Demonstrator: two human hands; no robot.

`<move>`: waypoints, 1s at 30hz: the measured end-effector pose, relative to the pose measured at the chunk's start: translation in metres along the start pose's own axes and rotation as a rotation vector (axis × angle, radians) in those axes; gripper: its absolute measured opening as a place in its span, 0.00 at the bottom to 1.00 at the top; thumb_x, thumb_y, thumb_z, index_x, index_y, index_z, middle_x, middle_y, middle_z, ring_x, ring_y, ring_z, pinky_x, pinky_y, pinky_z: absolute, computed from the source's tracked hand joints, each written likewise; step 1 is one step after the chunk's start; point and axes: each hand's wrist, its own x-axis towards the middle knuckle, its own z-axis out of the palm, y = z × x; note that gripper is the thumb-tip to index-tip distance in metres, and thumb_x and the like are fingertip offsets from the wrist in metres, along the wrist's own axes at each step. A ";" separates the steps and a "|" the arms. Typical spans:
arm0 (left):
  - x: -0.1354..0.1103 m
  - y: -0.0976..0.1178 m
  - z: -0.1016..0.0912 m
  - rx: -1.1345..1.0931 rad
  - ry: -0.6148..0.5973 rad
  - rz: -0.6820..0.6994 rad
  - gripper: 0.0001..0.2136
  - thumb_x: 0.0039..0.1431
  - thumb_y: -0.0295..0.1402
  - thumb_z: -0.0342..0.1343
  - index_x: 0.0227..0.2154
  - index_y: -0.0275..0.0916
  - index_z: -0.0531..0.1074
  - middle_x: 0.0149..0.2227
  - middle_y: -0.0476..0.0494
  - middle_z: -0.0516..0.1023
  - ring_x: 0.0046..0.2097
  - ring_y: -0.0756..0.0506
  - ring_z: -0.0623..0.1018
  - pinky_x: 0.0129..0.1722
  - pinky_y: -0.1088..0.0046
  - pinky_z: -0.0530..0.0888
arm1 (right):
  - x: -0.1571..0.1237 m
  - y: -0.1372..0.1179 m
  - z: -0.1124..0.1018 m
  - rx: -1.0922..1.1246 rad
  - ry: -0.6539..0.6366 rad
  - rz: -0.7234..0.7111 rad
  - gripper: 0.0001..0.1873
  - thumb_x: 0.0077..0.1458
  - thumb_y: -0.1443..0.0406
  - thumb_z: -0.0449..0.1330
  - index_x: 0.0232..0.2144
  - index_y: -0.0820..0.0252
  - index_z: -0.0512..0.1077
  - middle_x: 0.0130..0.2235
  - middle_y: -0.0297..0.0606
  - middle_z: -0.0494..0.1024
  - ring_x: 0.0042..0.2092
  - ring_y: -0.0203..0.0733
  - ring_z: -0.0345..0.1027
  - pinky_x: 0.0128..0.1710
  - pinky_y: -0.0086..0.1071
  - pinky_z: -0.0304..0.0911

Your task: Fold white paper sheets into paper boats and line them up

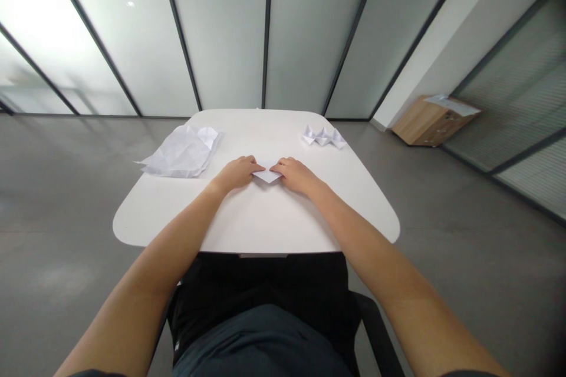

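A small folded sheet of white paper [268, 177] lies at the middle of the white table, one corner pointing toward me. My left hand [239, 172] grips its left side, the thumb on top and the fingers curled behind. On the opposite side my right hand [295, 174] holds it the same way, its thumb close to the left one. Both hands hide the paper's outer corners. Farther back on the right, several folded paper boats [323, 136] stand side by side in a row. To the left rests a loose stack of creased white paper sheets [181, 153].
The white table [265, 224] has rounded corners, and its near edge meets my lap. A chair armrest [375, 330] is at my right. Beyond the table stands a frosted glass wall [221, 29]. A wooden cabinet [424, 123] with papers on top is at the far right.
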 end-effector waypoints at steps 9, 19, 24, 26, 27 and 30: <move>-0.001 -0.012 -0.012 -0.140 -0.063 -0.037 0.19 0.60 0.28 0.53 0.50 0.44 0.82 0.49 0.44 0.82 0.51 0.43 0.81 0.54 0.69 0.74 | -0.007 0.013 -0.006 0.056 0.003 0.071 0.19 0.59 0.76 0.56 0.49 0.59 0.79 0.48 0.43 0.81 0.51 0.45 0.72 0.53 0.33 0.62; 0.000 -0.013 -0.010 -0.140 0.002 -0.118 0.18 0.70 0.48 0.50 0.40 0.41 0.80 0.39 0.41 0.85 0.42 0.41 0.82 0.43 0.69 0.73 | -0.008 0.024 -0.002 0.154 -0.002 0.146 0.13 0.67 0.66 0.58 0.50 0.58 0.78 0.48 0.43 0.84 0.49 0.45 0.76 0.49 0.31 0.64; 0.002 -0.015 -0.003 -0.130 0.048 -0.253 0.17 0.69 0.44 0.55 0.53 0.40 0.78 0.47 0.39 0.85 0.48 0.39 0.82 0.49 0.68 0.74 | -0.006 0.028 0.006 0.173 0.062 0.224 0.18 0.69 0.64 0.58 0.59 0.59 0.71 0.55 0.49 0.81 0.55 0.49 0.75 0.53 0.35 0.64; 0.003 -0.017 0.000 -0.132 0.052 -0.273 0.19 0.68 0.43 0.58 0.56 0.40 0.77 0.51 0.39 0.84 0.51 0.39 0.82 0.52 0.67 0.74 | -0.005 0.030 0.009 0.176 0.078 0.229 0.20 0.69 0.64 0.59 0.60 0.59 0.70 0.57 0.49 0.80 0.57 0.49 0.74 0.55 0.36 0.64; 0.004 -0.018 0.002 -0.135 0.058 -0.273 0.19 0.67 0.42 0.58 0.57 0.40 0.76 0.52 0.39 0.84 0.52 0.39 0.82 0.54 0.66 0.74 | -0.004 0.030 0.009 0.176 0.085 0.229 0.20 0.68 0.64 0.60 0.60 0.59 0.71 0.58 0.49 0.80 0.58 0.49 0.74 0.56 0.36 0.63; 0.006 -0.022 0.006 -0.146 0.085 -0.252 0.20 0.67 0.41 0.60 0.59 0.41 0.75 0.55 0.40 0.82 0.54 0.39 0.81 0.57 0.64 0.73 | -0.002 0.032 0.011 0.163 0.093 0.233 0.19 0.68 0.64 0.61 0.60 0.61 0.72 0.59 0.48 0.79 0.59 0.50 0.73 0.59 0.37 0.62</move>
